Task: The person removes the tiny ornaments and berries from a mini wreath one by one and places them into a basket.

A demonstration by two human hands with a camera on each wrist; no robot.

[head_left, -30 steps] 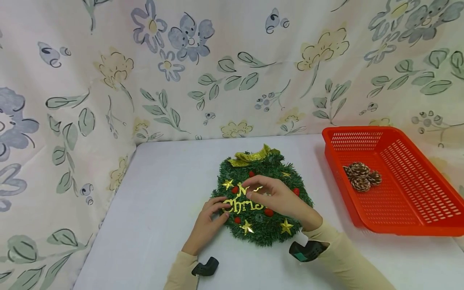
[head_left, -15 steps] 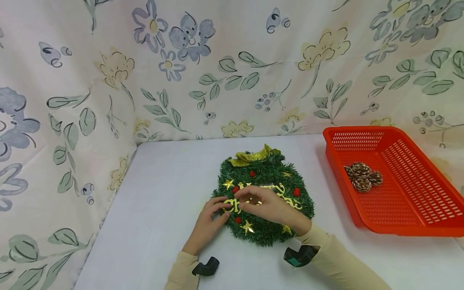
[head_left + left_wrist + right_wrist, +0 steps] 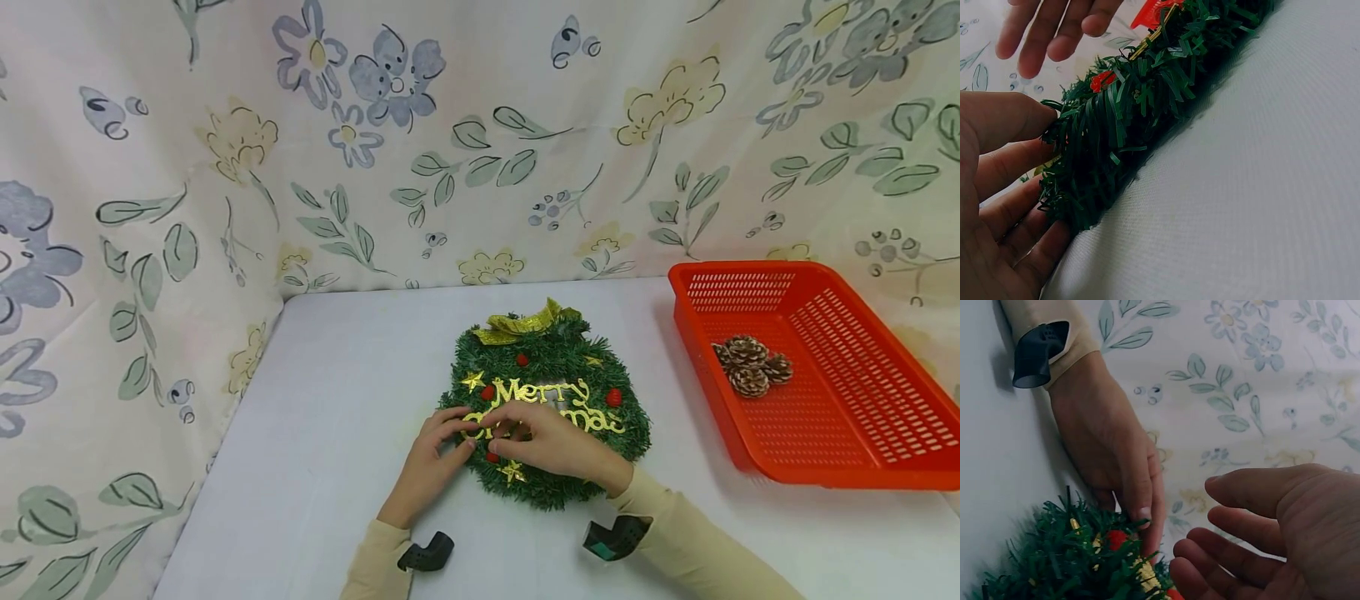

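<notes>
A green tinsel Christmas wreath (image 3: 543, 492) lies flat on the table, with a gold bow (image 3: 525, 323), gold stars, red berries and gold "Merry Christmas" lettering (image 3: 536, 392). My left hand (image 3: 431, 467) holds the wreath's left edge by the start of the lower word; in the left wrist view its thumb and fingers (image 3: 1013, 122) sit against the tinsel. Above the wreath's middle hovers my right hand (image 3: 547, 442), fingers loosely bent, covering part of the lower word. Nothing shows between its fingers (image 3: 1241, 487) in the right wrist view.
To the right stands a red plastic basket (image 3: 840, 477) with several pine cones (image 3: 746, 364) in its left part. A floral curtain (image 3: 480, 167) hangs behind and along the left of the white table (image 3: 322, 400).
My right hand has moved left and toward me over the wreath, uncovering "Merry" and the end of the lower word. The left hand stays on the wreath's edge.
</notes>
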